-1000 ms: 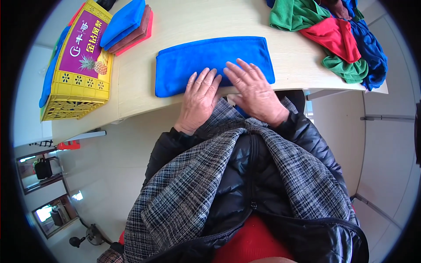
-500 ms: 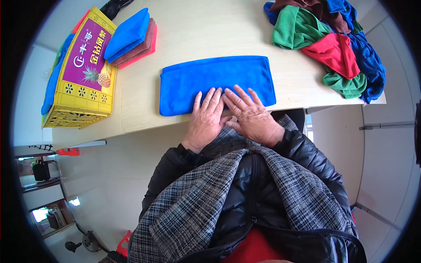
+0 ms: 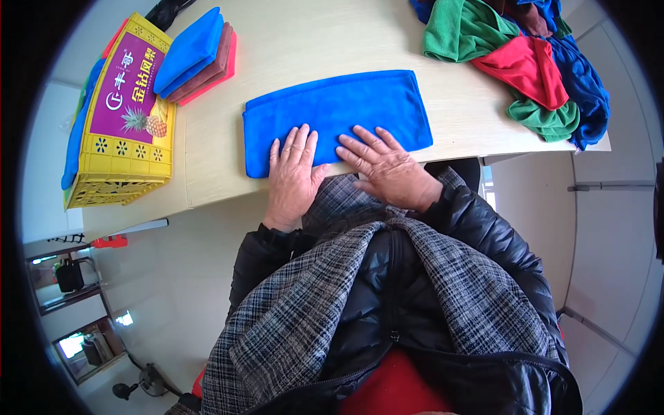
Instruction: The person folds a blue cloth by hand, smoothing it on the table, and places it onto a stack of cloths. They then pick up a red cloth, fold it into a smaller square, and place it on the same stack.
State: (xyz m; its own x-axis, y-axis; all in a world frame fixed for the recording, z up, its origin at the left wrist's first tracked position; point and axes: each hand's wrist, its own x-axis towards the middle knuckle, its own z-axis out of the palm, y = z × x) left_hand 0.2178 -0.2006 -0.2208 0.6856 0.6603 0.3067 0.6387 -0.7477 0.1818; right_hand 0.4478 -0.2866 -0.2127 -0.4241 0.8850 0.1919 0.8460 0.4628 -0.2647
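Observation:
A blue towel (image 3: 335, 107) lies folded into a long flat rectangle at the table's front edge, a folded layer showing along its far side. My left hand (image 3: 294, 169) rests flat on its near left part, fingers stretched out and pointing away from me. Farther right, my right hand (image 3: 389, 166) lies with its fingers spread on the towel's near edge, its wrist coming in from the right. Neither hand grips anything; both palms face down. A gap of blue cloth shows between the two hands.
Left of the towel stands a stack of folded towels, blue (image 3: 190, 52), brown (image 3: 211, 72) and red (image 3: 227, 77). Beside it is a yellow plastic crate (image 3: 138, 166) holding cloths. A loose heap of green (image 3: 463, 31), red (image 3: 529, 69) and dark blue (image 3: 581, 90) towels fills the table's right end.
My hands have moved apart: the left slid leftward along the towel, while the right shifted slightly left. The whole view has tilted a little.

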